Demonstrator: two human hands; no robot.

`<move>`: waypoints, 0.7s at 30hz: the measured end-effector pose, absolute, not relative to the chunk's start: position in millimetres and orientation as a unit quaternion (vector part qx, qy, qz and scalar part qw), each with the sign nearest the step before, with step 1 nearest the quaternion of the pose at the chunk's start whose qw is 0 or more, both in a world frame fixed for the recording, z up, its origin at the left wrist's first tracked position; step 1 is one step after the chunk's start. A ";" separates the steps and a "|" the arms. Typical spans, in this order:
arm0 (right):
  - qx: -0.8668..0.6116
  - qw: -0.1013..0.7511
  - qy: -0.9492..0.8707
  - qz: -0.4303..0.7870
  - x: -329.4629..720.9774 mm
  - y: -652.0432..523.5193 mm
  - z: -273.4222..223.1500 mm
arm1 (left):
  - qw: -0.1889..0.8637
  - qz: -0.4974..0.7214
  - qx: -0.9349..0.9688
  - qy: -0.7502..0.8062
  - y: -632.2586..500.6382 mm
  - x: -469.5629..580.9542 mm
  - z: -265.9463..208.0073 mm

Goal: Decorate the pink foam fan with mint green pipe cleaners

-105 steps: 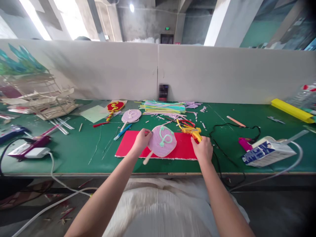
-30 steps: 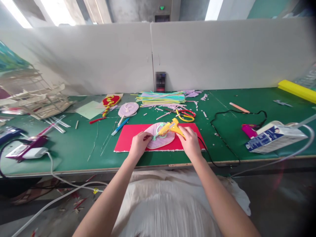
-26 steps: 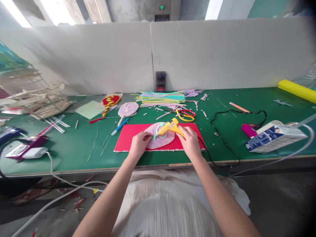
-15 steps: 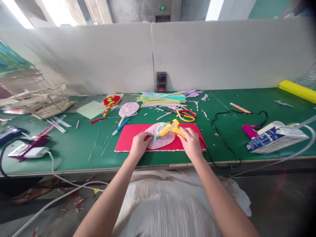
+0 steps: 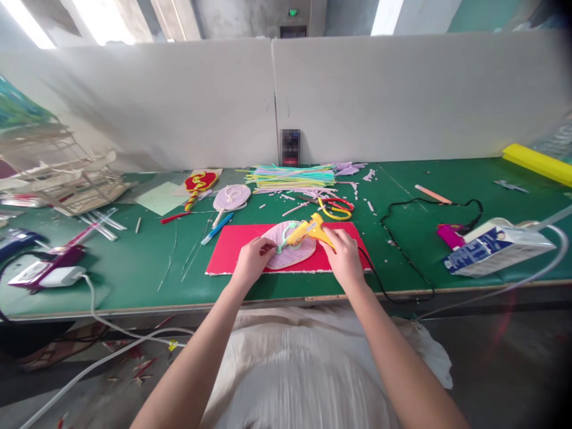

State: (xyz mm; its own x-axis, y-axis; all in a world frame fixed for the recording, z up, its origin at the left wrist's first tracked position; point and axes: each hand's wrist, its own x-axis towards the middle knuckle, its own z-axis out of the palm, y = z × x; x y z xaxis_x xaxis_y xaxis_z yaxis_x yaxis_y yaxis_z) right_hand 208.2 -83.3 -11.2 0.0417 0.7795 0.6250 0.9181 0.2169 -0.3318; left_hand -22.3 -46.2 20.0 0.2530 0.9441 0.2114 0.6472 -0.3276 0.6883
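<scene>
My right hand [image 5: 343, 255] is wrapped around the handle of a yellow hot glue gun [image 5: 308, 231], its nozzle pointing left and down. Beneath the nozzle lies a rounded, ribbed light-purple craft piece [image 5: 297, 257]. A curled light-green pipe cleaner [image 5: 292, 226] rests on that piece, partly hidden by the gun. At the piece's left edge, my left hand [image 5: 255, 257] pinches the green pipe cleaner's end with its fingertips. Under all this is a red board [image 5: 226, 250], flat on the green table.
Behind the board lie red-and-yellow scissors [image 5: 335, 208] and a bundle of coloured pipe cleaners [image 5: 292, 177]. A purple fan-shaped piece [image 5: 231, 196] and a blue pen [image 5: 217, 228] are to the left. Power strip [image 5: 49, 268] far left; carton [image 5: 498, 250] and black cord [image 5: 384, 223] right.
The whole view has shifted slightly. Both hands and the glue gun keep nearly the same place over the purple piece.
</scene>
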 end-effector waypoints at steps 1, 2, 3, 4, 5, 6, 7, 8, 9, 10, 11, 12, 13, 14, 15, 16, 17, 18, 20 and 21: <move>-0.618 0.372 -0.686 -0.092 207.9 -83.4 -11.0 | 0.241 0.309 0.755 0.526 -46.3 -22.4 20.0; -0.617 0.373 -0.687 -0.090 207.7 -83.6 -10.8 | 0.242 0.309 0.755 0.525 -46.4 -22.3 20.0; -0.617 0.374 -0.687 -0.089 207.4 -83.8 -10.5 | 0.241 0.310 0.756 0.524 -46.4 -22.1 20.1; -0.617 0.375 -0.687 -0.088 207.2 -84.0 -10.3 | 0.241 0.310 0.756 0.524 -46.3 -21.9 20.1; -0.617 0.375 -0.686 -0.088 207.0 -84.3 -10.1 | 0.240 0.309 0.755 0.525 -46.2 -21.5 20.2; -0.618 0.375 -0.685 -0.089 206.8 -84.5 -9.9 | 0.240 0.309 0.754 0.527 -46.1 -21.0 20.4; -0.618 0.375 -0.685 -0.090 206.7 -84.6 -9.8 | 0.240 0.307 0.753 0.529 -46.0 -20.5 20.6; -0.617 0.377 -0.685 -0.090 206.7 -84.7 -9.8 | 0.241 0.305 0.753 0.531 -45.8 -19.9 20.8; -0.616 0.380 -0.684 -0.091 206.8 -84.8 -9.8 | 0.242 0.303 0.752 0.533 -45.6 -19.4 21.0; -0.614 0.383 -0.684 -0.091 206.8 -84.8 -9.7 | 0.242 0.301 0.752 0.534 -45.4 -18.9 21.2; -0.612 0.386 -0.684 -0.091 206.9 -84.8 -9.6 | 0.243 0.298 0.752 0.535 -45.1 -18.4 21.2; -0.612 0.390 -0.683 -0.090 206.9 -84.9 -9.4 | 0.244 0.296 0.752 0.536 -44.7 -18.0 21.0; -0.612 0.392 -0.681 -0.090 206.8 -85.0 -9.1 | 0.245 0.295 0.751 0.537 -44.4 -17.7 20.7; -0.613 0.394 -0.679 -0.091 206.7 -85.3 -8.7 | 0.246 0.294 0.750 0.539 -43.9 -17.4 20.3; -0.615 0.395 -0.676 -0.091 206.6 -85.6 -8.2 | 0.247 0.294 0.749 0.540 -43.5 -17.2 19.7; -0.618 0.398 -0.672 -0.090 206.5 -86.0 -7.6 | 0.249 0.293 0.748 0.541 -43.1 -16.9 19.1; -0.620 0.400 -0.669 -0.090 206.3 -86.4 -7.1 | 0.250 0.292 0.747 0.542 -42.6 -16.6 18.6; -0.621 0.402 -0.667 -0.089 206.3 -86.8 -6.6 | 0.252 0.291 0.747 0.543 -42.2 -16.3 18.2; -0.622 0.407 -0.664 -0.088 206.3 -87.5 -6.0 | 0.254 0.287 0.745 0.546 -41.5 -15.4 17.8; -0.622 0.408 -0.663 -0.088 206.4 -87.6 -6.0 | 0.253 0.286 0.744 0.549 -41.2 -14.9 17.8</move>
State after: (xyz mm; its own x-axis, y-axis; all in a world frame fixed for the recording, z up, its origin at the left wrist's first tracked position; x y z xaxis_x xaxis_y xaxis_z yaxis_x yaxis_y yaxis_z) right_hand 206.4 -87.6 -6.0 0.1060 0.7524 0.6501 0.8954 0.2121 -0.3915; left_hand -14.9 -41.2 17.8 0.2350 0.9608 0.1469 0.6716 -0.2698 0.6901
